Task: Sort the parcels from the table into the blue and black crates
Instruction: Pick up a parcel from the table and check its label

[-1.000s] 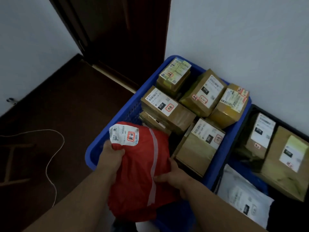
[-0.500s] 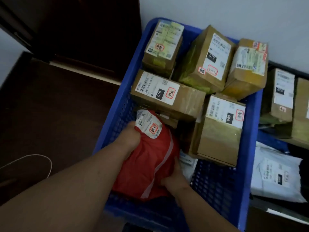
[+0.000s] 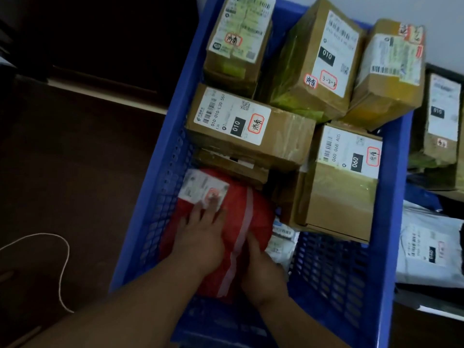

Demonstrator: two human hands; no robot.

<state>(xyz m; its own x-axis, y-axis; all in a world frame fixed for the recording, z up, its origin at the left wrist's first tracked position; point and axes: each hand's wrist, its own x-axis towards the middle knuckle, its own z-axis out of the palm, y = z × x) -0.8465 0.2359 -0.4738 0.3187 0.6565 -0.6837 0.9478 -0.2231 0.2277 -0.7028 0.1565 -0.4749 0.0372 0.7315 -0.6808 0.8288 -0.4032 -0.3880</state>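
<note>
A red soft parcel [image 3: 258, 212] with a white label lies in the near left corner of the blue crate [image 3: 394, 222]. My left hand [image 3: 203, 234] lies flat on top of it, fingers straight and reaching the label. My right hand [image 3: 261, 270] rests against the parcel's right side, next to its pale tape stripe; its fingers are partly hidden. Several brown cardboard boxes [image 3: 251, 131] with white labels fill the far half of the crate. The black crate [image 3: 426, 69] stands to the right, only its left part in view.
A white soft parcel [image 3: 281, 239] lies on the blue crate's floor beside the red one. In the black crate sit a labelled box [image 3: 439, 126] and a grey-white bag [image 3: 429, 249]. A white cord [image 3: 62, 267] loops on the dark floor at left. A white wall runs behind.
The red parcel has gone down from above the crate's rim into its near left corner. My left hand has shifted from gripping its top edge to lying flat on it.
</note>
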